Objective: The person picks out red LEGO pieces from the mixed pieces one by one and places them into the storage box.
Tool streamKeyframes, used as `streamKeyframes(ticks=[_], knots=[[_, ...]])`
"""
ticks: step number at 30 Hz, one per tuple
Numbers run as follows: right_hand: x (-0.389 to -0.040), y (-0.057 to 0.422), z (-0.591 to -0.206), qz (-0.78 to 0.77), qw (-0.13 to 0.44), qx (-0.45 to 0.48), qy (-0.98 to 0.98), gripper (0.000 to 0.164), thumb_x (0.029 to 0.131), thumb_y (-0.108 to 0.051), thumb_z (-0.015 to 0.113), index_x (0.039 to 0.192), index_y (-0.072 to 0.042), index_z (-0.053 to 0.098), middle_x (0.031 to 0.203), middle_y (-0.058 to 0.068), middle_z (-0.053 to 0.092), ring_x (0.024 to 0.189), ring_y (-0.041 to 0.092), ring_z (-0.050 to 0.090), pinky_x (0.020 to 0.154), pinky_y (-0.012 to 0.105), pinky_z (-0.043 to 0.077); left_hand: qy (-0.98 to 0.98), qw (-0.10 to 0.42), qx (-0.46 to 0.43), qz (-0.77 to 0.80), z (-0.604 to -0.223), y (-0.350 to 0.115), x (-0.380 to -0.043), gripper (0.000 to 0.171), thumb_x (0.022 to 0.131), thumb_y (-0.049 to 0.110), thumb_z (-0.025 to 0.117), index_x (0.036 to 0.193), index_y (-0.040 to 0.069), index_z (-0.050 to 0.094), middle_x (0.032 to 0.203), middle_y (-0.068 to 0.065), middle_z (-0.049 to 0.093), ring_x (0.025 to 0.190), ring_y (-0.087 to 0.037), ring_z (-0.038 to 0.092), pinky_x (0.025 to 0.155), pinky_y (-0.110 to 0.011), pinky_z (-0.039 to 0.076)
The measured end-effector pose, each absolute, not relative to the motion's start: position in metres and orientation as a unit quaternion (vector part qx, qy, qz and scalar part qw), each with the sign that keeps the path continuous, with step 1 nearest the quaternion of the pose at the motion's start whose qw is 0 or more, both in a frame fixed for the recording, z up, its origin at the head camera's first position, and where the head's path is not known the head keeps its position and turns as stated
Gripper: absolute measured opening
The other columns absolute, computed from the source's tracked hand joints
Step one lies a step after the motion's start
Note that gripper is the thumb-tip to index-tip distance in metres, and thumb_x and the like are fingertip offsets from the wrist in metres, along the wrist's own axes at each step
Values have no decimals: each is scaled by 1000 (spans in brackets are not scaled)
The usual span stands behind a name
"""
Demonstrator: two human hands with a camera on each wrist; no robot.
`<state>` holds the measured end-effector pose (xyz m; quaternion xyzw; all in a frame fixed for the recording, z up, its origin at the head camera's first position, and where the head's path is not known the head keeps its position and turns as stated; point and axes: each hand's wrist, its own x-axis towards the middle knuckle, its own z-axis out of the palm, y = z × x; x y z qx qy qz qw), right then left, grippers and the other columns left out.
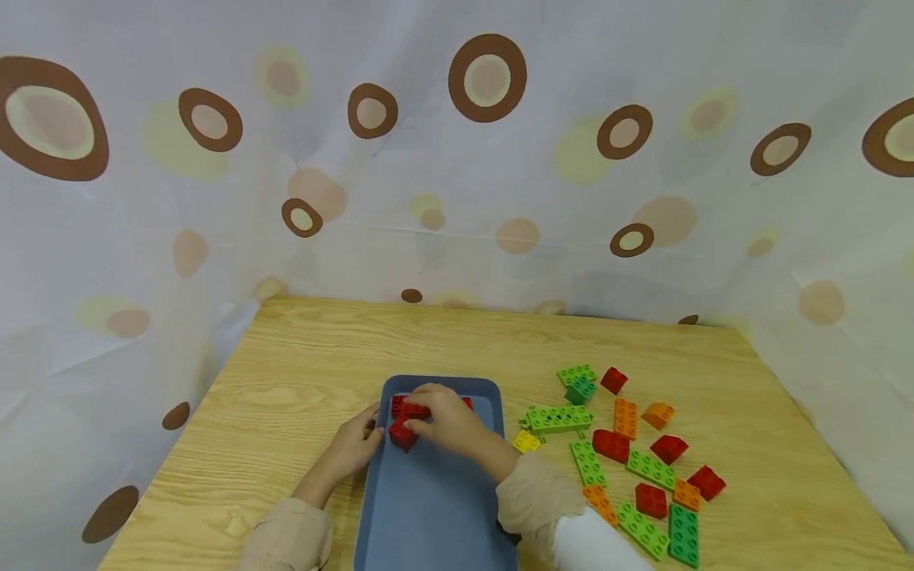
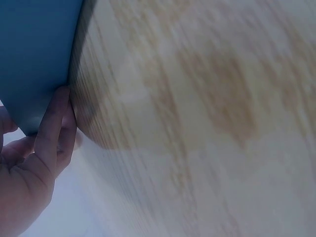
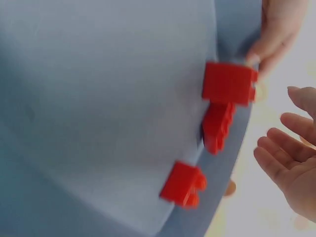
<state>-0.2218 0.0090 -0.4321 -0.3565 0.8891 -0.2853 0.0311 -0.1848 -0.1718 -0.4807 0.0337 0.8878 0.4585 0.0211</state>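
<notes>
A blue-grey tray (image 1: pixel 435 507) lies lengthwise on the wooden table. My left hand (image 1: pixel 355 440) holds its left rim, thumb over the edge and fingers (image 2: pixel 52 128) against the outer wall. Over the tray's far end is my right hand (image 1: pixel 450 420), its fingers extended and apart with nothing between them in the right wrist view. Three red toy bricks lie in the tray along that end: a larger brick (image 3: pixel 228 83) near my left thumb, a studded brick (image 3: pixel 217 127) right beside it, and a small brick (image 3: pixel 182 183) farther off. My right hand partly covers them in the head view.
Right of the tray, loose toy bricks are scattered: a light green wheeled-base-like piece (image 1: pixel 559 418), a yellow brick (image 1: pixel 526 442), an orange brick (image 1: pixel 625 418), a dark green brick (image 1: pixel 683 535) and several red ones. A patterned curtain (image 1: pixel 485 182) hangs behind the table (image 1: pixel 307 341).
</notes>
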Motion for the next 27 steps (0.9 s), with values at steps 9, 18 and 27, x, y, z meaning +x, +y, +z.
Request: streamKeyframes(ticks=[9,18,27], knots=[[-230,78,-427,-333,-106,-289,891,29,81,-7,69,107,4,67,110,17,63,104,30,60,85,41,52,887,28,41,459,-480,-168,-185,46,88,-2,50,132,-11,42,106,-32,60,91,-37,64,73,-40,55],[-226,177,-438,-300,-140,-192,924,32,81,-8,68,110,5,65,114,24,61,107,39,57,85,50,50,893,33,36,446,-481,-178,-181,46,89,0,49,134,-10,41,107,-32,60,91,-34,64,70,-37,54],[-191,290,-453,-249,-129,-65,958,29,83,-3,64,110,9,63,112,31,58,104,47,54,83,56,48,893,47,55,444,-483,-170,-184,48,91,2,48,136,-9,38,115,-35,56,97,-39,63,76,-42,54]])
